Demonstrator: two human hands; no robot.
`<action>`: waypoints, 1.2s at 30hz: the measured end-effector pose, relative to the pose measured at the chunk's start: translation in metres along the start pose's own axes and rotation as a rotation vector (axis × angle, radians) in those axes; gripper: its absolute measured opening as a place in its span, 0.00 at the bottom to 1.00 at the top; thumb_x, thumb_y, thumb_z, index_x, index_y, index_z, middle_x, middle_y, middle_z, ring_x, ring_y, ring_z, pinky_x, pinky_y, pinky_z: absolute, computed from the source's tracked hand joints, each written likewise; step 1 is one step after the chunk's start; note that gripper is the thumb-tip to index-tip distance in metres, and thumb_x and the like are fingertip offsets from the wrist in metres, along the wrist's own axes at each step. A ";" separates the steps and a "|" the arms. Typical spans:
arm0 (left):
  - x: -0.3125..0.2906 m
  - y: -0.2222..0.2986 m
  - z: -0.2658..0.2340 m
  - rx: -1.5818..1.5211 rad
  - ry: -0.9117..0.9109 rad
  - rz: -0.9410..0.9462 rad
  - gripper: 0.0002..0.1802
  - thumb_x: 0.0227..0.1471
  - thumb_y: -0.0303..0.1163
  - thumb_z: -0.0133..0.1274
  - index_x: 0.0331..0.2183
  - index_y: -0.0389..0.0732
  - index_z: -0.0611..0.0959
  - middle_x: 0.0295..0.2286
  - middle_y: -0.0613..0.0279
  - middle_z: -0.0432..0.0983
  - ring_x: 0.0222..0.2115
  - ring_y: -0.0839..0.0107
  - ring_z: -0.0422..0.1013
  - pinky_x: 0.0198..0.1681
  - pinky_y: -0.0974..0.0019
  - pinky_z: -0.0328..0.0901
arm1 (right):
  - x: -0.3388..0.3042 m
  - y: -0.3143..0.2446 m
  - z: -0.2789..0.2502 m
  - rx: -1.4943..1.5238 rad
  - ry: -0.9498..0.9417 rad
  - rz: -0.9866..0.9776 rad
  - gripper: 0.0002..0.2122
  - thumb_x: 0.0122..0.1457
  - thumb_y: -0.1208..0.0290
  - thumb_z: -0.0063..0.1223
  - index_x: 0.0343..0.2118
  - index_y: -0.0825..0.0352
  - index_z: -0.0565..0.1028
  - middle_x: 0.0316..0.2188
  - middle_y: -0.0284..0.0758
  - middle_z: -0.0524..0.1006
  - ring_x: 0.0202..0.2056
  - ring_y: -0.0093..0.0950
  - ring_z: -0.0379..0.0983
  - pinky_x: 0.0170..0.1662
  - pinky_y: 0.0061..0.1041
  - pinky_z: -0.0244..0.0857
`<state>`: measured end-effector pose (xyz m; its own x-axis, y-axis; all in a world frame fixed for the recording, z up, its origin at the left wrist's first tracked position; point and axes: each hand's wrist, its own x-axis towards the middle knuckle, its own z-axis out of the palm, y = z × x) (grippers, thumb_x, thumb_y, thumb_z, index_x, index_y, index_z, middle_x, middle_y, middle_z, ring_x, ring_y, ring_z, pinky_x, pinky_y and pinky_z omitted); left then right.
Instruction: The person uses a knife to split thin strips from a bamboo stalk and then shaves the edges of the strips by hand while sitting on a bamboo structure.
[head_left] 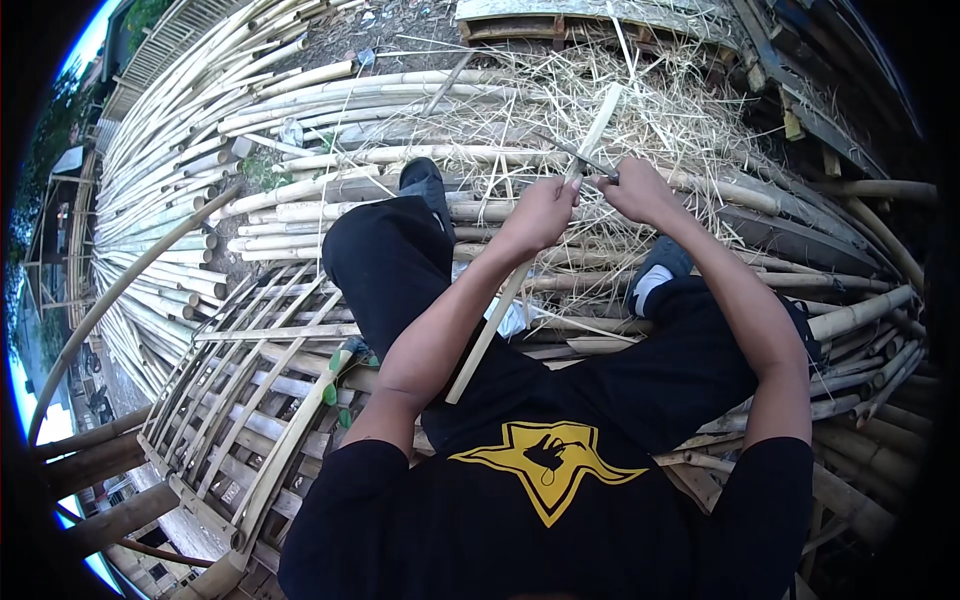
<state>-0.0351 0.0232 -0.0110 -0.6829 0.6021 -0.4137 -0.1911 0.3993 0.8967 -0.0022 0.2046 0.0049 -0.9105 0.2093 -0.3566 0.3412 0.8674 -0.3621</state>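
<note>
Bamboo strip (491,334) is running through the tightly curled left hand (545,212); beside it, the right hand (643,191) is clenching a knife (594,163).

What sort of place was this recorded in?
Probably an outdoor bamboo-working yard: many cut bamboo poles lie side by side, pale shavings are strewn over some of them, and a slatted lattice sits at the left.

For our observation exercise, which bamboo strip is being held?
The long bamboo strip in the left hand, crossed by the knife; the others are unheld.
</note>
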 end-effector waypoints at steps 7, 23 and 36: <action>0.006 0.004 0.000 -0.077 -0.019 -0.031 0.19 0.61 0.46 0.40 0.26 0.42 0.69 0.14 0.74 0.57 0.12 0.83 0.55 0.13 0.76 0.52 | 0.006 -0.001 -0.002 0.013 -0.028 -0.024 0.16 0.46 0.65 0.51 0.22 0.78 0.75 0.23 0.55 0.75 0.30 0.48 0.75 0.37 0.41 0.68; 0.015 -0.007 0.007 -0.207 0.014 -0.056 0.16 0.62 0.43 0.39 0.27 0.42 0.68 0.13 0.76 0.54 0.10 0.84 0.51 0.11 0.76 0.45 | 0.045 0.014 -0.004 -0.180 0.100 0.015 0.13 0.46 0.68 0.49 0.29 0.73 0.77 0.31 0.51 0.77 0.34 0.47 0.76 0.39 0.40 0.69; -0.008 0.021 -0.015 -0.523 -0.138 -0.124 0.15 0.63 0.40 0.38 0.26 0.43 0.66 0.13 0.76 0.53 0.09 0.86 0.46 0.09 0.78 0.41 | 0.042 0.030 -0.035 -0.002 0.075 0.063 0.16 0.47 0.65 0.47 0.25 0.78 0.75 0.28 0.55 0.76 0.33 0.45 0.76 0.39 0.38 0.68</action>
<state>-0.0440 0.0161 0.0133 -0.5411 0.6711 -0.5067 -0.6129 0.0977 0.7841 -0.0387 0.2553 0.0093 -0.9023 0.2965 -0.3130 0.3979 0.8524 -0.3394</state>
